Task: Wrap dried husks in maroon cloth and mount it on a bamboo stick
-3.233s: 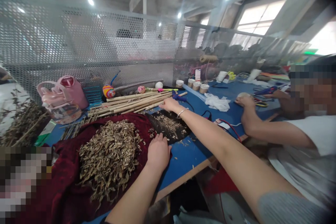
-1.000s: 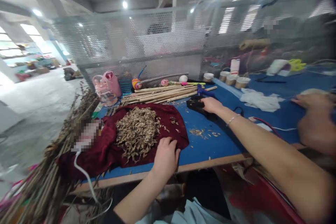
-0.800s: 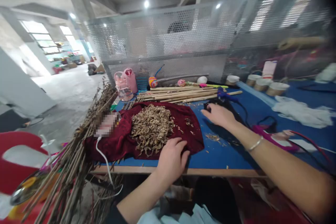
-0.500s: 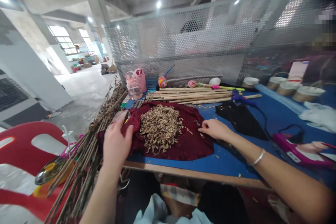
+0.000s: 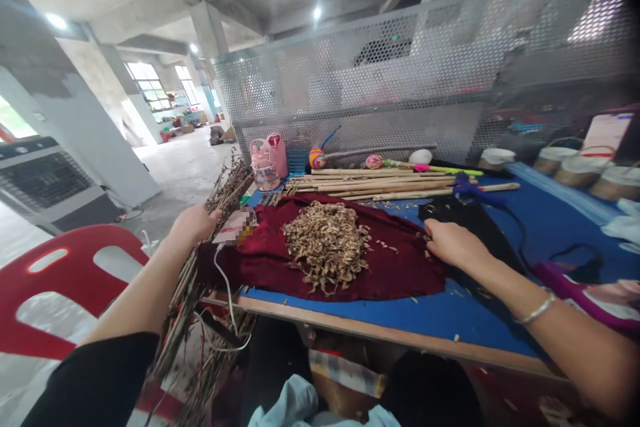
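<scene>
A heap of dry brown pods or husks lies on a dark red cloth, which is spread over the blue tabletop. My right hand is closed in a pinch at the cloth's right edge. On the far left, my left hand is closed at a bundle of dried stalks leaning by the table; its fingertips are mostly hidden. Between that hand and the cloth lies a flat pale device with a white cable.
Pale sticks lie behind the cloth, near a pink bag. A black cloth and a purple device are to the right. A red chair stands left; perforated panels rise behind the table.
My left hand has moved left and up from the cloth to the stalks, whose lower ends have shifted right. My right hand has moved right, drawing the cloth's edge outward. The view has turned slightly.
</scene>
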